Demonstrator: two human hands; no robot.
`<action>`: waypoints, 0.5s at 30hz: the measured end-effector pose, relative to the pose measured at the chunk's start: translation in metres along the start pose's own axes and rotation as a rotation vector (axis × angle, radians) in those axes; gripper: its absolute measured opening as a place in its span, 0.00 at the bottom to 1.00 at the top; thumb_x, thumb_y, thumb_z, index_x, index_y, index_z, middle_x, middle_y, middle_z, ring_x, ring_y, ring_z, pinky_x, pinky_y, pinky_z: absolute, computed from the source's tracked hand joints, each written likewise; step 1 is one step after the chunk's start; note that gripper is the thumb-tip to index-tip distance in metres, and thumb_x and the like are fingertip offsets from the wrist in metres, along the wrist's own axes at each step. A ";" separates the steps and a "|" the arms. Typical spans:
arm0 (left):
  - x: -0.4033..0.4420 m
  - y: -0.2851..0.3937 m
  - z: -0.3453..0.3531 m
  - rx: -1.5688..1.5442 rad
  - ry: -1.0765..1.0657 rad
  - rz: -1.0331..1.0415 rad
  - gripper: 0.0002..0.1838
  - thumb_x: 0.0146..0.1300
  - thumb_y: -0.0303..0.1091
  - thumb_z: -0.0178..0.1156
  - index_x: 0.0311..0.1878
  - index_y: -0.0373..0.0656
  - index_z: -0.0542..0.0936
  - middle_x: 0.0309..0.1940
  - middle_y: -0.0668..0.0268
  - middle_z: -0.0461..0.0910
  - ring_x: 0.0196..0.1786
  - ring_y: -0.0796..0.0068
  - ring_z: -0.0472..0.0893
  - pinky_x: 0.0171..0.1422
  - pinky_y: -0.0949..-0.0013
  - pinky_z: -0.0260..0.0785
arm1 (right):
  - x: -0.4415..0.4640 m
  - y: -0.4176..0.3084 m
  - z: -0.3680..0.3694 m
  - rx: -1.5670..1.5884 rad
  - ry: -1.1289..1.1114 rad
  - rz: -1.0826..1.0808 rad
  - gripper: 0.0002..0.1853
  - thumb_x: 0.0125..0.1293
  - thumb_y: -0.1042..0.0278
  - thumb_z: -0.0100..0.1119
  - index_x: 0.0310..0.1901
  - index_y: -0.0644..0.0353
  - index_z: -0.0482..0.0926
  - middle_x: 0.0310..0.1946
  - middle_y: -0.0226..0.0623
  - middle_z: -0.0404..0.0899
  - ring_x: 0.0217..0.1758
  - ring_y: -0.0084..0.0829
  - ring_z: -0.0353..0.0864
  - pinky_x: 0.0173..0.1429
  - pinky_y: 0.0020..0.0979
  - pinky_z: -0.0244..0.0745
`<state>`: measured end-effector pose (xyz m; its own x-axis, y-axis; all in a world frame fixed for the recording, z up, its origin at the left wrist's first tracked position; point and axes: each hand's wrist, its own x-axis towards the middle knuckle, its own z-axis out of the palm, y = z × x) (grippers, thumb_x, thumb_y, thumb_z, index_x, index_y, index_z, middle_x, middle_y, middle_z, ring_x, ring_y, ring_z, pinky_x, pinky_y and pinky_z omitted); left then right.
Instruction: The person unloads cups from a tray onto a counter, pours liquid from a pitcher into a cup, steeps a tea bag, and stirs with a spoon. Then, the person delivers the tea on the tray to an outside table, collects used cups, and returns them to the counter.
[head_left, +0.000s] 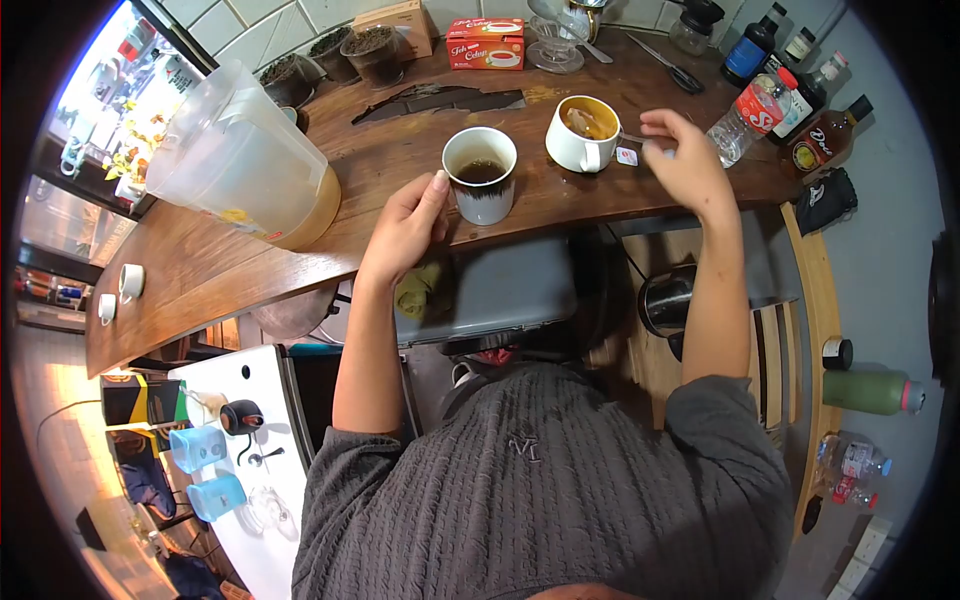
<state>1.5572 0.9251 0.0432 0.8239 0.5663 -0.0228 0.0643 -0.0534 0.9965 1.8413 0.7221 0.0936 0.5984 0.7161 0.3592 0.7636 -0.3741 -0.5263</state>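
My left hand (408, 222) is closed around the left side of a white cup (485, 205) with a dark streaked band, its thumb near the rim. Dark brown liquid (480, 172) lies inside. To the right stands a white mug (573, 155) with a yellowish inside, holding amber liquid and what looks like a tea bag (580, 122). A tea bag tag (627, 156) rests beside its handle. My right hand (685, 160) pinches the thin metal handle of a spoon (632, 138) that leans over this mug's rim; its bowl is hidden.
A large plastic pitcher (255, 165) stands at left on the wooden counter (390, 150). Behind are potted soil (372, 55), a red tea box (485, 45) and scissors (680, 75). Several bottles (755, 48) line the right side. Two small white cups (130, 282) sit far left.
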 end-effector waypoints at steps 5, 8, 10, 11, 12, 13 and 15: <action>-0.012 -0.013 0.009 -0.036 0.044 0.042 0.19 0.77 0.48 0.45 0.35 0.44 0.72 0.25 0.77 0.61 0.28 0.83 0.61 0.30 0.78 0.54 | -0.037 -0.029 -0.010 -0.388 0.358 -0.232 0.24 0.54 0.66 0.66 0.55 0.57 0.77 0.55 0.40 0.77 0.60 0.43 0.72 0.63 0.38 0.66; -0.033 -0.007 0.027 -0.084 0.128 0.147 0.19 0.77 0.44 0.46 0.31 0.43 0.70 0.24 0.76 0.64 0.28 0.85 0.61 0.32 0.78 0.55 | -0.045 -0.043 -0.007 0.237 0.242 -0.338 0.28 0.49 0.70 0.72 0.55 0.57 0.76 0.53 0.39 0.77 0.55 0.39 0.76 0.59 0.37 0.70; -0.053 0.003 0.042 -0.116 0.188 0.127 0.19 0.77 0.45 0.46 0.32 0.43 0.71 0.25 0.76 0.65 0.28 0.85 0.61 0.32 0.78 0.56 | -0.053 -0.056 0.007 0.482 0.090 -0.427 0.31 0.48 0.71 0.75 0.56 0.58 0.74 0.50 0.32 0.77 0.49 0.27 0.76 0.50 0.29 0.69; -0.064 0.003 0.049 -0.146 0.222 0.113 0.19 0.76 0.45 0.46 0.32 0.42 0.71 0.25 0.75 0.66 0.29 0.85 0.62 0.33 0.78 0.57 | -0.057 -0.058 0.016 0.526 -0.033 -0.464 0.36 0.46 0.71 0.76 0.60 0.58 0.72 0.54 0.34 0.76 0.53 0.29 0.76 0.52 0.28 0.69; -0.072 0.000 0.057 -0.151 0.277 0.123 0.19 0.76 0.46 0.46 0.33 0.41 0.72 0.26 0.74 0.68 0.29 0.84 0.64 0.34 0.77 0.58 | -0.063 -0.063 0.028 0.593 -0.123 -0.444 0.39 0.45 0.71 0.77 0.62 0.58 0.69 0.57 0.36 0.75 0.57 0.31 0.75 0.55 0.29 0.69; -0.082 -0.005 0.062 -0.168 0.287 0.165 0.18 0.76 0.44 0.47 0.36 0.39 0.74 0.26 0.74 0.69 0.30 0.84 0.64 0.35 0.77 0.58 | -0.069 -0.068 0.040 0.660 -0.218 -0.421 0.43 0.44 0.71 0.77 0.64 0.58 0.67 0.60 0.38 0.74 0.61 0.33 0.74 0.59 0.30 0.69; -0.108 -0.003 0.075 -0.171 0.367 0.121 0.17 0.76 0.43 0.48 0.40 0.38 0.76 0.28 0.74 0.70 0.30 0.85 0.64 0.35 0.78 0.58 | -0.080 -0.072 0.074 0.739 -0.266 -0.513 0.46 0.43 0.67 0.78 0.67 0.57 0.66 0.63 0.41 0.69 0.62 0.43 0.72 0.64 0.39 0.69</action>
<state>1.5097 0.8026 0.0363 0.5625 0.8213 0.0951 -0.1405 -0.0184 0.9899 1.7203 0.7353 0.0451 0.0861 0.8351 0.5433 0.5167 0.4289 -0.7410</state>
